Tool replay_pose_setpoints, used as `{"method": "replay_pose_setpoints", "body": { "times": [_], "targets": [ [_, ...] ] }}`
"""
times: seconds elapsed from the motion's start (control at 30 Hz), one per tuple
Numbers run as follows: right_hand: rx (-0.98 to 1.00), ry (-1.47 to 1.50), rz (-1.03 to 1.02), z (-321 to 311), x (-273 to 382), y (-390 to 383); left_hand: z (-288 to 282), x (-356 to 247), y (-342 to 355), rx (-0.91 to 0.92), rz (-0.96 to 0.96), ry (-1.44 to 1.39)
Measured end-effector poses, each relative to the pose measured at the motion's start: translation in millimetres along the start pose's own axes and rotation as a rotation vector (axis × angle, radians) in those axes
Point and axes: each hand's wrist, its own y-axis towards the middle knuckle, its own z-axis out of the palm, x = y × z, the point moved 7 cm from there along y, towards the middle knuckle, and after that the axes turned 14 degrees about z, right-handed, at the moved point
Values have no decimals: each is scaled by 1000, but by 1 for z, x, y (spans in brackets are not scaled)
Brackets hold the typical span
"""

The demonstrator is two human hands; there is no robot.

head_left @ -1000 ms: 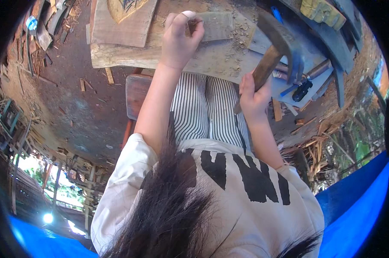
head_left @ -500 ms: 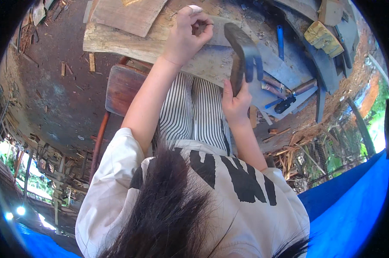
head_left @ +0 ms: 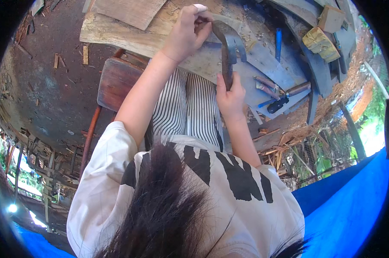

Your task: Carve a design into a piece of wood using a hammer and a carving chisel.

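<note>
My left hand [head_left: 190,30], wrapped with white material on a fingertip, is pinched above the wooden plank [head_left: 112,34]; whatever it holds is too small to make out. My right hand [head_left: 230,95] grips a hammer [head_left: 229,53] by its dark handle, with the metal head up beside my left fingers; whether they touch is unclear. A flat board [head_left: 130,8] lies on the plank at the upper left, and wood shavings are scattered near my left hand.
Right of the hammer lie a blue tool [head_left: 278,45], several handled tools [head_left: 295,90], wood blocks [head_left: 319,43] and long dark curved pieces. A brown chair [head_left: 117,84] stands beside my legs. Scraps lie on the floor [head_left: 65,103]; blue tarpaulin [head_left: 345,198] hangs at lower right.
The hammer has moved leftward to beside my left fingers, its head now nearer them. My view has shifted, bringing more of the chair into sight. My left hand stays pinched.
</note>
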Motion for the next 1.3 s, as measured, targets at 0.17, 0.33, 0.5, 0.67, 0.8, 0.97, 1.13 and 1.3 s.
{"method": "replay_pose_setpoints", "body": {
  "times": [0.17,0.33,0.5,0.67,0.8,0.97,1.13,1.3],
  "targets": [
    [-102,148,-96,-17,10,-7,-4,-20,3,93,154,176],
    [-212,131,-247,-21,15,-3,-16,-1,2,325,89,404],
    [-92,111,-121,-14,15,4,-13,6,-1,363,51,390],
    [-146,116,-202,-5,11,5,-11,9,-1,375,-5,468],
    [-110,185,-114,1,-1,9,-11,10,-2,381,17,476],
    [-13,116,49,10,-17,12,-11,6,0,364,42,468],
    [-127,193,-123,-9,-2,5,-10,5,1,368,47,487],
    [-36,60,13,4,-10,13,-9,7,0,384,25,508]
  ]
}}
